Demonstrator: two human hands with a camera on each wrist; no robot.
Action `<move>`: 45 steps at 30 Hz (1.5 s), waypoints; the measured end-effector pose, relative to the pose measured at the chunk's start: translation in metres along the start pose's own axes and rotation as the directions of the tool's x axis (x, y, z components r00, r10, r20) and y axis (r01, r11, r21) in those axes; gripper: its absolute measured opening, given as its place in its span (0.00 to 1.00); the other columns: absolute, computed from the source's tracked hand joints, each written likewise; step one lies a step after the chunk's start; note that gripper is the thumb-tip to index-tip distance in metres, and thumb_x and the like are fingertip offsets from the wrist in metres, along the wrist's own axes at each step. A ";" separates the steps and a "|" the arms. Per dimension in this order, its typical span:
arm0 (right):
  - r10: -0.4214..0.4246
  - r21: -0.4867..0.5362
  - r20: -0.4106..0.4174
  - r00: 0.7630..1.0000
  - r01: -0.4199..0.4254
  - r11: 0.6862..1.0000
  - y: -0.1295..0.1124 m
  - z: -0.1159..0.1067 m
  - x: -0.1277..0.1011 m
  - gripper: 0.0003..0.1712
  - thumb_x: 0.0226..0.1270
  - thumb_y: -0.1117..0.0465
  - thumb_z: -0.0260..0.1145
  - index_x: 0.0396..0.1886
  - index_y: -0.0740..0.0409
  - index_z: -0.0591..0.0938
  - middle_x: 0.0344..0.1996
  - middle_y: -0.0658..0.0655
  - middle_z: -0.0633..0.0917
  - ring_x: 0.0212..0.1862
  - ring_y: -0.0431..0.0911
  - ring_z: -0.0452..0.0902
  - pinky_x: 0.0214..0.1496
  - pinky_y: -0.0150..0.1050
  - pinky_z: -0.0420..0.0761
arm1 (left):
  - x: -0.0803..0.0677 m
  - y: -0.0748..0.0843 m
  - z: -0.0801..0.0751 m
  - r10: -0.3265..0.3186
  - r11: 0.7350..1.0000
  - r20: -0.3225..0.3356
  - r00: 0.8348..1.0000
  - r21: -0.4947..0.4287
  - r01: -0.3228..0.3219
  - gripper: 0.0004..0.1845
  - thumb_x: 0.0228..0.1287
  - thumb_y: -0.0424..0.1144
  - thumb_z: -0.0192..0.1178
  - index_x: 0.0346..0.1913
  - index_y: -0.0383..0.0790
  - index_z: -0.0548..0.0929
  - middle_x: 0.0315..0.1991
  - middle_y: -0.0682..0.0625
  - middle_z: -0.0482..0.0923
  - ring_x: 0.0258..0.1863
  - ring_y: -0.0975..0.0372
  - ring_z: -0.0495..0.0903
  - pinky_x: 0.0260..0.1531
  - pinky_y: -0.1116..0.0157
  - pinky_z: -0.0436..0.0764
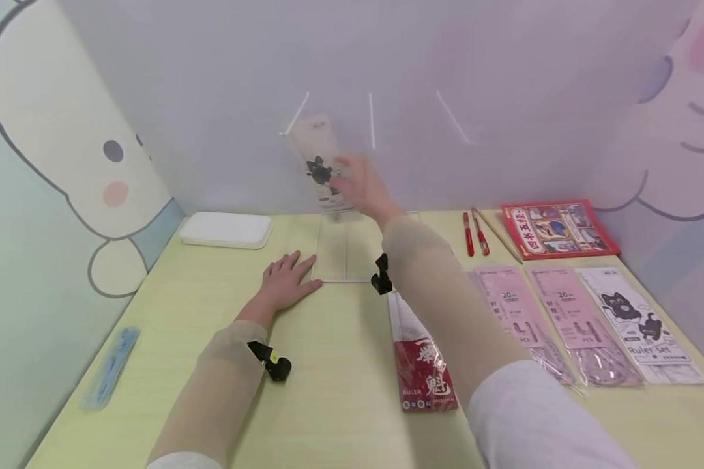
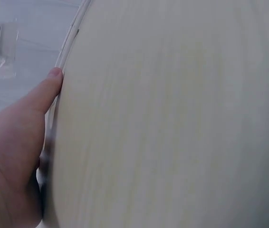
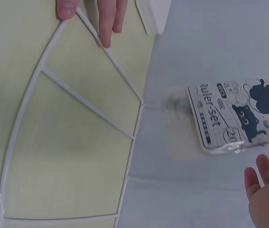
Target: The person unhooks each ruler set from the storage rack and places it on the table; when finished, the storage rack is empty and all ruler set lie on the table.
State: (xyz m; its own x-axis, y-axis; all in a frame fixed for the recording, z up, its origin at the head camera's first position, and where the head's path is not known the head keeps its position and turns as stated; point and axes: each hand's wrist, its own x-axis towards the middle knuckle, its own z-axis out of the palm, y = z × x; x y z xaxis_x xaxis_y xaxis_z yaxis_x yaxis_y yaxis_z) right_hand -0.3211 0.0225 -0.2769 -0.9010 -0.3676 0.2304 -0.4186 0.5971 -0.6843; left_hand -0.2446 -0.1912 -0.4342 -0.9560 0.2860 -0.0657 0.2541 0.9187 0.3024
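Looking down from the head view, the left hand (image 1: 284, 283) lies flat on the desk (image 1: 340, 391), fingers spread and straight, fingertips touching the left edge of a clear rack (image 1: 346, 251) that stands at the desk's far edge against the wall. The right hand (image 1: 366, 189) is raised in front of the rack's upper part, against a cat ruler pack (image 1: 322, 166) that stands upright there; motion blur hides whether its fingers pinch the pack. Near the far left corner lies a white box (image 1: 225, 229). A blue case (image 1: 110, 368) lies at the left edge. A red ruler pack (image 1: 422, 358) lies mid-desk by the right forearm. Toward the right edge lie two pink packs (image 1: 542, 312), another cat pack (image 1: 639, 322), two red pens (image 1: 474, 233) and a red book (image 1: 557, 229).

The left wrist view shows the left hand (image 2: 15, 142) flat on the desk, a fingertip touching the rack's white edge (image 2: 68, 45).

The right wrist view shows the right hand (image 3: 267, 194) with fingers straight, just beside the cat ruler pack (image 3: 239, 116), not gripping it; the rack's frame (image 3: 82, 99) rests on the desk, the left fingers (image 3: 107, 19) on its edge
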 end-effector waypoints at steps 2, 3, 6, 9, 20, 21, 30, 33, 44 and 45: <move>0.019 0.008 -0.041 0.999 -0.018 1.000 0.000 -0.006 -0.002 0.32 0.71 0.49 0.54 0.71 0.50 0.60 0.69 0.50 0.61 0.68 0.42 0.56 0.68 0.37 0.56 | 0.000 0.000 0.000 0.003 1.000 -0.003 1.000 -0.001 -0.003 0.39 0.64 0.66 0.44 0.74 0.52 0.54 0.73 0.38 0.44 0.70 0.40 0.41 0.63 0.39 0.41; 0.028 0.005 -0.057 0.998 -0.028 1.000 0.000 -0.009 -0.003 0.32 0.71 0.49 0.54 0.71 0.49 0.60 0.69 0.50 0.61 0.68 0.42 0.57 0.68 0.38 0.57 | 0.000 0.001 0.000 0.001 1.000 -0.002 1.000 0.000 -0.001 0.39 0.64 0.66 0.44 0.74 0.53 0.54 0.73 0.38 0.44 0.70 0.40 0.41 0.63 0.39 0.41; 0.055 0.018 -0.095 0.994 -0.053 0.998 -0.005 -0.015 -0.006 0.31 0.71 0.48 0.53 0.71 0.47 0.60 0.68 0.54 0.60 0.64 0.44 0.62 0.65 0.39 0.63 | 0.000 0.001 -0.001 0.000 1.000 -0.004 1.000 -0.001 0.000 0.39 0.64 0.66 0.44 0.74 0.52 0.54 0.73 0.38 0.44 0.70 0.39 0.41 0.63 0.39 0.41; 0.097 0.078 -0.122 0.988 -0.088 0.993 -0.011 -0.014 -0.008 0.30 0.70 0.48 0.54 0.70 0.46 0.61 0.64 0.58 0.60 0.56 0.45 0.70 0.57 0.38 0.72 | 0.000 0.001 -0.002 -0.004 1.000 0.004 1.000 -0.002 0.004 0.39 0.65 0.66 0.44 0.74 0.53 0.54 0.73 0.38 0.43 0.70 0.40 0.41 0.63 0.39 0.40; 0.121 0.080 -0.191 0.974 -0.107 0.991 -0.024 -0.001 -0.021 0.34 0.63 0.48 0.63 0.67 0.48 0.64 0.58 0.57 0.62 0.50 0.45 0.70 0.46 0.35 0.77 | 0.000 -0.005 -0.001 -0.010 1.000 0.006 1.000 0.003 0.010 0.40 0.64 0.67 0.43 0.74 0.53 0.54 0.73 0.38 0.43 0.69 0.39 0.42 0.63 0.39 0.41; 0.119 0.085 -0.193 0.974 -0.104 0.991 -0.024 0.000 -0.022 0.34 0.63 0.48 0.63 0.67 0.48 0.64 0.58 0.57 0.62 0.49 0.44 0.70 0.45 0.34 0.78 | 0.001 -0.006 -0.001 -0.012 1.000 0.006 1.000 0.002 0.012 0.39 0.64 0.67 0.43 0.74 0.53 0.54 0.73 0.38 0.43 0.70 0.39 0.42 0.63 0.39 0.41; 0.061 0.031 -0.221 0.973 -0.056 0.998 -0.024 0.003 -0.032 0.33 0.62 0.49 0.64 0.65 0.50 0.64 0.56 0.57 0.63 0.45 0.44 0.72 0.38 0.31 0.79 | 0.001 -0.008 -0.001 -0.010 1.000 0.016 1.000 0.000 0.010 0.39 0.64 0.66 0.44 0.74 0.52 0.54 0.73 0.37 0.43 0.70 0.39 0.41 0.63 0.39 0.40; 0.026 -0.017 -0.234 0.972 -0.031 0.999 -0.024 0.002 -0.036 0.32 0.62 0.48 0.64 0.64 0.48 0.65 0.58 0.57 0.63 0.45 0.45 0.72 0.38 0.31 0.79 | 0.003 -0.010 0.000 -0.008 1.000 0.010 1.000 -0.003 0.008 0.39 0.64 0.67 0.43 0.74 0.52 0.54 0.73 0.38 0.43 0.70 0.39 0.42 0.63 0.39 0.40; -0.040 -0.026 -0.202 0.979 0.035 0.999 -0.033 -0.008 -0.050 0.31 0.60 0.50 0.67 0.61 0.49 0.69 0.59 0.59 0.64 0.41 0.44 0.73 0.33 0.29 0.79 | 0.004 -0.013 0.002 -0.003 1.000 0.004 1.000 -0.003 0.003 0.40 0.64 0.68 0.42 0.74 0.51 0.54 0.73 0.38 0.43 0.69 0.39 0.41 0.62 0.38 0.40; -0.049 -0.026 -0.196 0.979 0.045 0.999 -0.033 -0.008 -0.052 0.31 0.60 0.49 0.67 0.61 0.50 0.69 0.59 0.59 0.64 0.41 0.44 0.73 0.33 0.29 0.79 | 0.003 -0.013 0.002 -0.003 1.000 0.004 1.000 -0.006 0.003 0.40 0.64 0.68 0.43 0.74 0.51 0.54 0.73 0.38 0.43 0.69 0.39 0.41 0.62 0.38 0.40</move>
State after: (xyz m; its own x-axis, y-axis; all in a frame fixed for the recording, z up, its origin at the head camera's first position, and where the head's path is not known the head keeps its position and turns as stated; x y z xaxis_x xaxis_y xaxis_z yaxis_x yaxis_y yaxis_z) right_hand -0.2617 0.0281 -0.2608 -0.8842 -0.2500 0.3946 -0.4615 0.5981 -0.6552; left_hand -0.2508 -0.2018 -0.4399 -0.9562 0.2840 -0.0704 0.2500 0.9181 0.3075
